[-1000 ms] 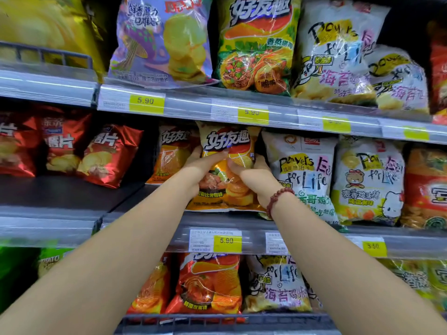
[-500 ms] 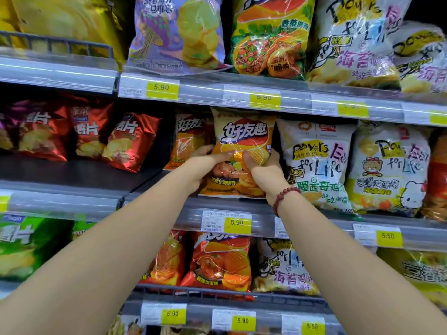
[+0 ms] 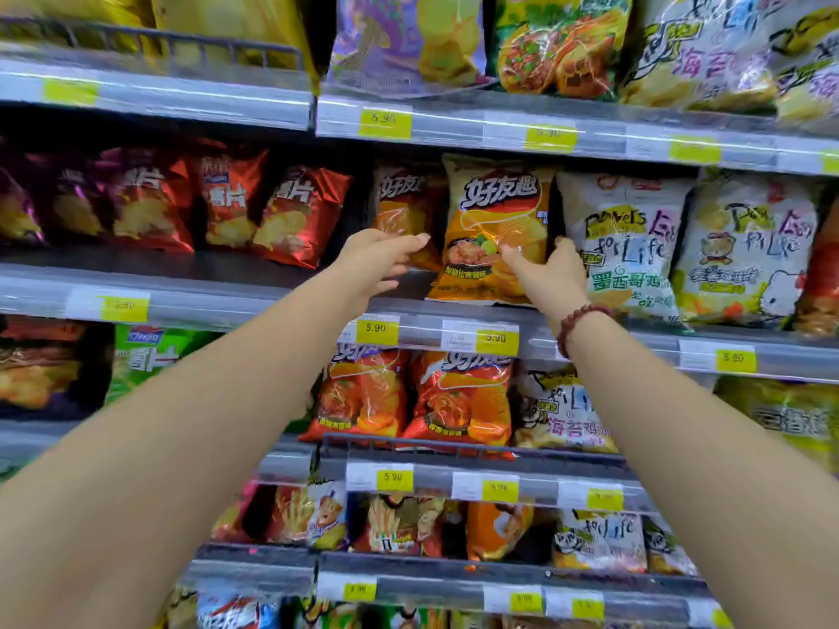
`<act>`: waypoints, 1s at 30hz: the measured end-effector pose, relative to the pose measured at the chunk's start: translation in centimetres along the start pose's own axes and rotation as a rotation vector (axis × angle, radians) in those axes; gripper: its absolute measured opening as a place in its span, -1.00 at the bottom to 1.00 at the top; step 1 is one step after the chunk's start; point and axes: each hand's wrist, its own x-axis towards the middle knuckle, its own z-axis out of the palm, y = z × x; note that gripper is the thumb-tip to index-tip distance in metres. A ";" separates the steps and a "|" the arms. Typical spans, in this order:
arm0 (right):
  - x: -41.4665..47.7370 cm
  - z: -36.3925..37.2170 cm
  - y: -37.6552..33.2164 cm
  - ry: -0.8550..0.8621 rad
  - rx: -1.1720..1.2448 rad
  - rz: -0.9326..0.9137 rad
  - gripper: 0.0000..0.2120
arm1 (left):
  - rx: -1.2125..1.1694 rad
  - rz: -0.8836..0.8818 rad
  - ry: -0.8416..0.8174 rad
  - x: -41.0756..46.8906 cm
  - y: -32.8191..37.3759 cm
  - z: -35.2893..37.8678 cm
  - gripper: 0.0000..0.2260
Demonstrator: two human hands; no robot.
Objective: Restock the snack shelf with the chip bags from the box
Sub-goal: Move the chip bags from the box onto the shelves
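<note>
Orange-yellow crinkly plastic chip bag (image 3: 497, 220) w/ white Chinese lettering is standing upright on the mid grey metal shelf (image 3: 420, 331), front row, just above two yellow price tags (image 3: 376, 328). It's sitting btwn a dimmer orange chip bag (image 3: 399, 202), set further back on its left, & a white doodle-print chip bag (image 3: 622, 238) right beside it on the right.

Right hand (image 3: 545, 274) is reaching to the bag's lower right corner. Fingers are fairly straight & close together, tips lying on the bag's front, thumb lifted apart beside its right edge. Not clamping, as far as visible. A dark red bead bracelet (image 3: 583, 317) is circling that wrist.

Left hand (image 3: 377, 261) is hovering at the bag's lower left, in front of the dimmer orange bag. Upper fingers are stretching toward the bag's left edge, lower ones loosely curling, holding nothing. Can't tell whether the tips are touching either bag.

Red foil chip bags (image 3: 295, 215) are leaning further left at the same level, well apart from both hands. Red-orange chip bags (image 3: 463, 401) are sitting on the shelf below.
</note>
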 end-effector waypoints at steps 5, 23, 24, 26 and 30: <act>-6.1 0.6 -0.8 0.137 0.098 0.013 -0.41 | 0.003 0.004 -0.120 -4.9 -0.6 -4.0 -0.86; -32.8 15.2 21.7 -0.368 -0.123 0.561 -0.52 | 0.111 -0.660 -0.351 -18.2 -32.8 -10.9 -0.90; -34.1 15.9 23.6 -0.397 -0.130 0.600 -0.52 | 0.125 -0.706 -0.333 -19.0 -35.4 -10.6 -0.91; -36.8 16.7 27.1 -0.473 -0.142 0.688 -0.51 | 0.113 -0.796 -0.280 -21.0 -40.0 -10.1 -0.95; -41.8 17.8 34.4 -0.529 -0.150 0.823 -0.57 | 0.112 -0.941 -0.303 -25.5 -49.4 -9.5 -0.82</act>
